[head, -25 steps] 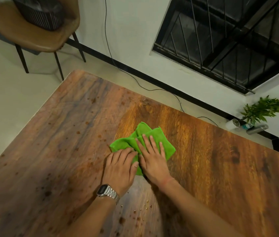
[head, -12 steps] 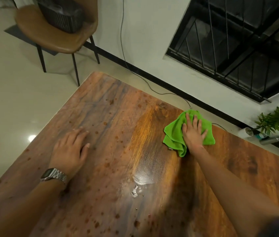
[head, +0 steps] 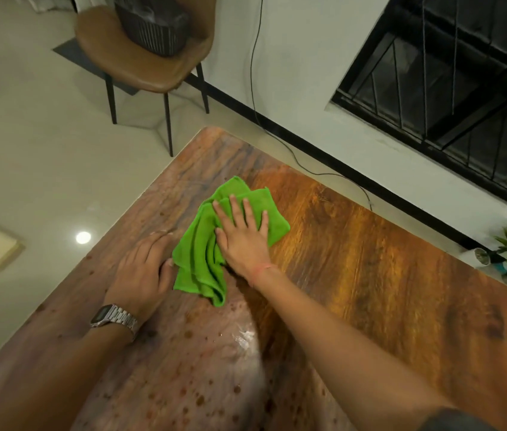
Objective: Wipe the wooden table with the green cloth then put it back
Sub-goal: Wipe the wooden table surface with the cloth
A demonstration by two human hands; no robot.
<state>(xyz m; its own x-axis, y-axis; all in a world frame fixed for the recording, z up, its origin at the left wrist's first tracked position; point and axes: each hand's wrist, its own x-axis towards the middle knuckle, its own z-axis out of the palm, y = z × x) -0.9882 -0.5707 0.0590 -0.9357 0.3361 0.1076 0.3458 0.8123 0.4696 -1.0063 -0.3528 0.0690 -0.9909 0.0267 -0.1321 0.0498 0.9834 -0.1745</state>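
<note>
**Across the tabletop, mid-wipe**

Across most of the view runs the wooden table, its near part still speckled with dark spots and a few wet beads, so the wiping looks unfinished. On its far-left part, close to the left edge, lies the green cloth, loosely folded and rumpled into ridges. It looks light, soft and limp, likely to bunch or slide under a push, so a flat palm suits wiping, while lifting it later would best be done by pinching a gathered fold. The right hand lies flat on the cloth's far half, fingers spread and pressing down, gripping nothing. The left hand rests palm down on the bare wood just left of the cloth, fingers loosely together, thumb touching the cloth's edge. A metal watch sits on that wrist.
</note>
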